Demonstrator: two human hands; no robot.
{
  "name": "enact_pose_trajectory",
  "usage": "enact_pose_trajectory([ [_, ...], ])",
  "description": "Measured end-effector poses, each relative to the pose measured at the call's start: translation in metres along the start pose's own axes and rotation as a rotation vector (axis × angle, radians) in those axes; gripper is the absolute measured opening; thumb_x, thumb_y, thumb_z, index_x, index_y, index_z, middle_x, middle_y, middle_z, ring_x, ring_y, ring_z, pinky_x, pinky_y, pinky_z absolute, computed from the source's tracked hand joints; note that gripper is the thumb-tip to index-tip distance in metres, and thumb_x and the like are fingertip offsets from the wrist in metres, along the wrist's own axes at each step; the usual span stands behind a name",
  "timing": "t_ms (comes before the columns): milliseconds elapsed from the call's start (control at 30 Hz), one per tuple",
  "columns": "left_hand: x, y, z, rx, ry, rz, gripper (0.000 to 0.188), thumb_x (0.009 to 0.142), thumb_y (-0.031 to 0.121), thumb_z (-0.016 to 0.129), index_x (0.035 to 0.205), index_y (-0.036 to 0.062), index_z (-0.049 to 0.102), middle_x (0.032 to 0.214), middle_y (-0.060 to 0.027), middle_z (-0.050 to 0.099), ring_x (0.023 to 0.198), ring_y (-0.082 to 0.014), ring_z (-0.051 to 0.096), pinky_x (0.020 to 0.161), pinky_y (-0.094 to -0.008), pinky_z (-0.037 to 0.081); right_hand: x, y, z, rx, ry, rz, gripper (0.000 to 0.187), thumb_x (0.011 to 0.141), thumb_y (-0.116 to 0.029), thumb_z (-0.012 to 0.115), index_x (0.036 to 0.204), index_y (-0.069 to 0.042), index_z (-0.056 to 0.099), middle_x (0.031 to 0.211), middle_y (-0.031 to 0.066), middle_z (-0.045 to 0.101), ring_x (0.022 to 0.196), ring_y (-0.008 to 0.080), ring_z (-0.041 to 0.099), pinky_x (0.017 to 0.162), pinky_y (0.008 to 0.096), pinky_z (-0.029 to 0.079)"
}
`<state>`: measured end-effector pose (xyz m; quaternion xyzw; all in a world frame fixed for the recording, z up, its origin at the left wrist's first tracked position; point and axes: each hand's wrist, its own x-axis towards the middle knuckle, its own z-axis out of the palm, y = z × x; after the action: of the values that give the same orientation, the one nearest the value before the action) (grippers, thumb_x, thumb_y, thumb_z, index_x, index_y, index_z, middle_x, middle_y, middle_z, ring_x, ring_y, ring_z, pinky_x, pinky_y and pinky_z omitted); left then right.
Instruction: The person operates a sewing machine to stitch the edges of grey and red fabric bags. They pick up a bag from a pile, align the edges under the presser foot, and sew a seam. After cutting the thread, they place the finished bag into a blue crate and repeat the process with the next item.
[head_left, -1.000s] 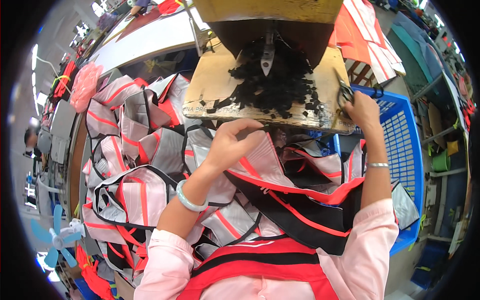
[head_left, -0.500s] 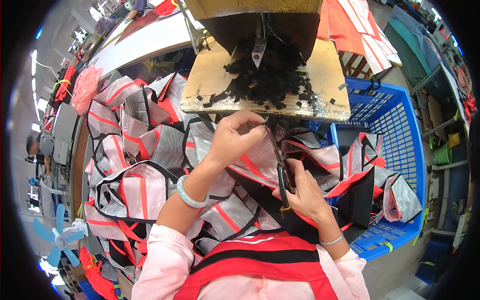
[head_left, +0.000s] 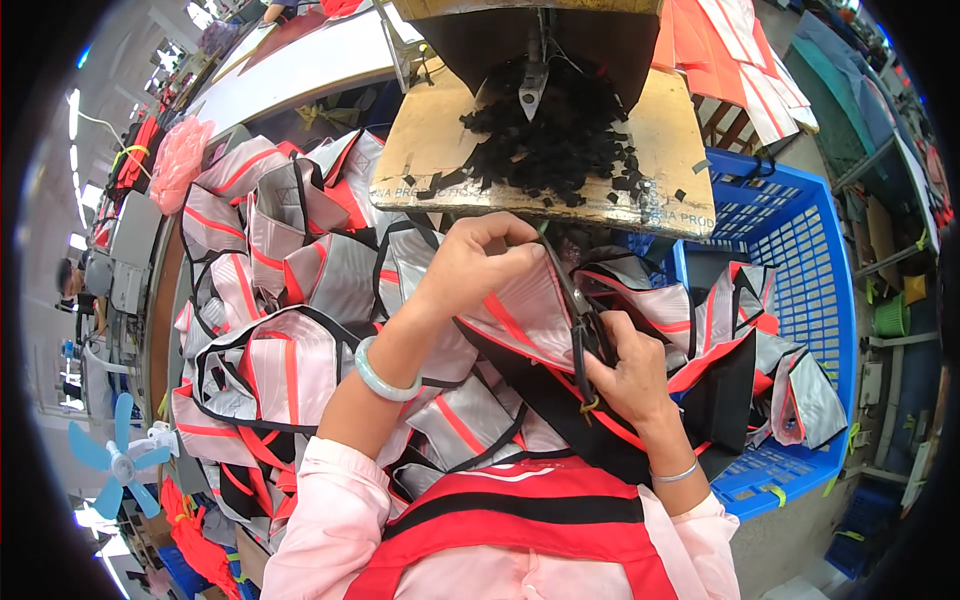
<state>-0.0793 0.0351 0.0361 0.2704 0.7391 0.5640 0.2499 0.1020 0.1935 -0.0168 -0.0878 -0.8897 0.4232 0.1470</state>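
left hand (head_left: 480, 262) pinches grey-red fabric piece (head_left: 520, 315); right hand (head_left: 625, 375) grips scissors (head_left: 582, 320) (blades at fabric).

Pink sleeves and a red vest

Pale green bangle (head_left: 385, 372) on left wrist, thin silver bracelet (head_left: 672, 474) on right; vest has black stripes.

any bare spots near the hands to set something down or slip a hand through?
Few. The board is bare on its left part, beside the black scraps. The blue crate has an open far corner by its wall. Everywhere else is crowded: grey-and-red pieces heap left of the left hand, and more fill the crate beside the right hand, which holds scissors.
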Motion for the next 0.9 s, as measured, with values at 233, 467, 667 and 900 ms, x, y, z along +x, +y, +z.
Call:
enact_pose_trajectory([
  [233,0.014,-0.013,-0.006,0.126,0.113,0.111,0.018,0.084,0.01,0.067,0.097,-0.0017,0.066,0.078,0.0042,0.061,0.07,-0.0012,0.05,0.062,-0.0191,0.04,0.042,0.031,-0.031,-0.131,0.176,0.105,0.034,0.08,-0.027,0.07,0.101,-0.003,0.058,0.073,0.0146,0.065,0.066,0.0295,0.064,0.06,0.0391,0.048],
  [467,0.063,0.001,-0.036,0.412,0.256,0.419,0.018,0.083,0.009,0.065,0.096,-0.0019,0.067,0.082,-0.0105,0.064,0.069,-0.0206,0.058,0.065,-0.0296,0.045,0.152,0.07,-0.083,-0.679,0.257,0.163,0.042,0.079,-0.037,0.071,0.101,-0.002,0.062,0.09,0.0171,0.066,0.082,0.0346,0.066,0.07,0.0436,0.05],
  [667,0.095,0.006,-0.049,0.465,0.25,0.338,0.022,0.085,0.014,0.064,0.098,-0.0033,0.067,0.092,-0.0102,0.067,0.079,-0.0165,0.059,0.074,-0.0282,0.045,0.175,0.07,-0.071,-0.77,0.354,-0.095,0.036,0.077,-0.03,0.074,0.102,-0.004,0.066,0.101,0.0125,0.061,0.096,0.0302,0.059,0.082,0.0408,0.045],
  [900,0.112,0.004,-0.054,0.406,0.214,0.311,0.026,0.084,0.017,0.065,0.099,-0.0035,0.067,0.09,-0.0132,0.069,0.079,-0.0198,0.063,0.075,-0.0307,0.048,0.171,0.043,-0.069,-0.606,0.281,-0.247,0.028,0.081,-0.023,0.071,0.102,-0.005,0.067,0.105,0.01,0.061,0.1,0.0284,0.056,0.086,0.0392,0.042],
])
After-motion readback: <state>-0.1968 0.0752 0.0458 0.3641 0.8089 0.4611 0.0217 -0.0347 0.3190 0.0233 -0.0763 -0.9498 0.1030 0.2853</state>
